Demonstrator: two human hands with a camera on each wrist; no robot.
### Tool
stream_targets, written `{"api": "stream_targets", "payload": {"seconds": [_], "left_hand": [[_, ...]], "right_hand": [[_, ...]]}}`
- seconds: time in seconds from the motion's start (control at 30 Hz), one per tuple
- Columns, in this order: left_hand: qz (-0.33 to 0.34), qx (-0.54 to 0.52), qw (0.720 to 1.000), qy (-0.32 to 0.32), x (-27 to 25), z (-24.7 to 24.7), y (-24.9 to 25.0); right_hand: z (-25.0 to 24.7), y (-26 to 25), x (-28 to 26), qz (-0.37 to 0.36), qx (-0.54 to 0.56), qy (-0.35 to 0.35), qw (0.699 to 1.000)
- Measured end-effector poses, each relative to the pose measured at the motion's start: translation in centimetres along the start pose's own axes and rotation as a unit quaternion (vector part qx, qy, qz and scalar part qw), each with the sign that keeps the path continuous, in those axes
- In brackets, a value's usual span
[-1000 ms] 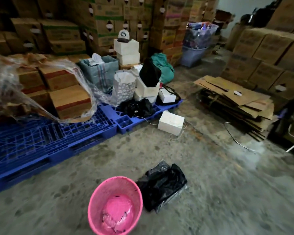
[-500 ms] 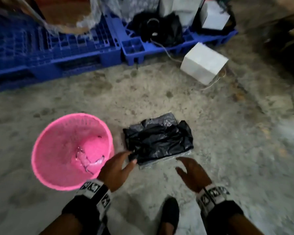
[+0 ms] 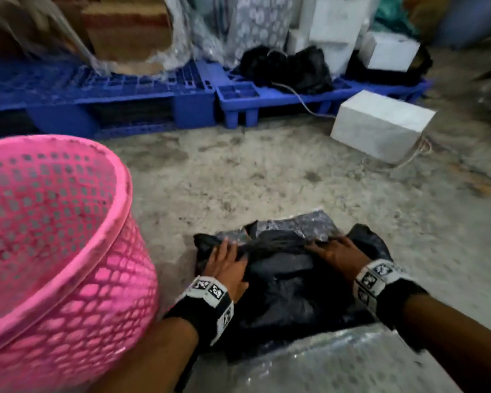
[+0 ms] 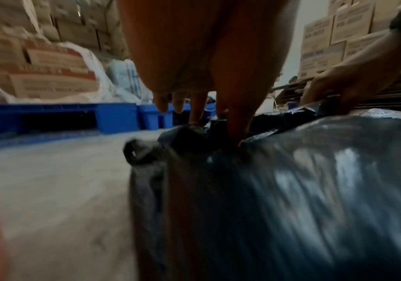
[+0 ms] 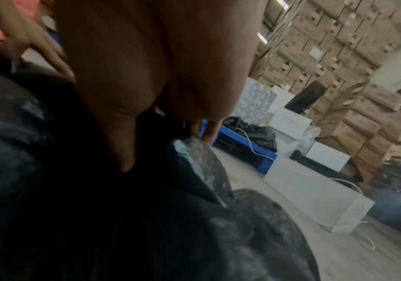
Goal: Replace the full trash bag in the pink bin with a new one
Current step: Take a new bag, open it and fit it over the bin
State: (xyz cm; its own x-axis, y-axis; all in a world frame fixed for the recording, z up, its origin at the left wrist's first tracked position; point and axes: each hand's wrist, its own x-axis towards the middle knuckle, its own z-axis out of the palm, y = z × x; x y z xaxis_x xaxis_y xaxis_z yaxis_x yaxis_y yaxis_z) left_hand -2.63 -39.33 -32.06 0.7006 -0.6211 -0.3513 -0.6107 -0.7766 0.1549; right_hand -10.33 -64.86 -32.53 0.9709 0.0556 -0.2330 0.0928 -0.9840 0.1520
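The pink mesh bin (image 3: 119, 211) stands on the concrete floor at the left, seen from the side, so its contents are hidden. Right of it lies a crumpled pack of black trash bags (image 3: 284, 282) in clear wrap. My left hand (image 3: 224, 259) is on the pack's left top corner. In the left wrist view my left hand (image 4: 216, 131) pinches a black fold (image 4: 189, 136) between thumb and fingers. My right hand (image 3: 335, 251) holds the pack's upper right edge; in the left wrist view the right hand (image 4: 331, 89) curls over that edge, and in its own view it (image 5: 165, 144) closes on the dark plastic (image 5: 194, 152).
Blue pallets (image 3: 193, 92) run across the floor behind, carrying cardboard boxes (image 3: 125, 32), a dark bundle (image 3: 292, 69) and white boxes. A white box (image 3: 380, 123) with a cable lies on the floor at the right. Tall stacks of cartons (image 5: 326, 47) fill the background.
A second ago no hands were in view. Half a second ago both hovered near the black pack; now they are on it and hold its plastic. The view has dropped closer to the floor.
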Motion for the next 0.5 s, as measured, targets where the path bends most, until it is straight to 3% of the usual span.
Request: {"api": "stream_targets", "payload": {"seconds": [0.13,0.27,0.3,0.4,0.5], "left_hand": [[0.030,0.059,0.997,0.037,-1.3,-1.9,-1.0],[0.011,0.102,0.992,0.070,-3.4,-8.9,-0.3],[0.008,0.107,0.990,0.093,-3.7,-11.7,0.0],[0.015,0.048,0.974,0.220,-4.7,-18.7,0.9],[0.027,-0.142,0.938,0.314,-6.8,-24.8,1.2]], "right_hand": [[-4.6,-0.1,-1.0,-0.050,-0.045,0.044,0.997],[-10.1,2.2,-3.2,-0.051,-0.069,-0.014,0.996],[-12.3,2.7,-3.8,-0.026,-0.059,-0.047,0.997],[-18.2,3.6,-4.9,0.096,0.046,-0.042,0.993],[-24.9,3.1,-6.0,0.169,0.204,0.061,0.962]]}}
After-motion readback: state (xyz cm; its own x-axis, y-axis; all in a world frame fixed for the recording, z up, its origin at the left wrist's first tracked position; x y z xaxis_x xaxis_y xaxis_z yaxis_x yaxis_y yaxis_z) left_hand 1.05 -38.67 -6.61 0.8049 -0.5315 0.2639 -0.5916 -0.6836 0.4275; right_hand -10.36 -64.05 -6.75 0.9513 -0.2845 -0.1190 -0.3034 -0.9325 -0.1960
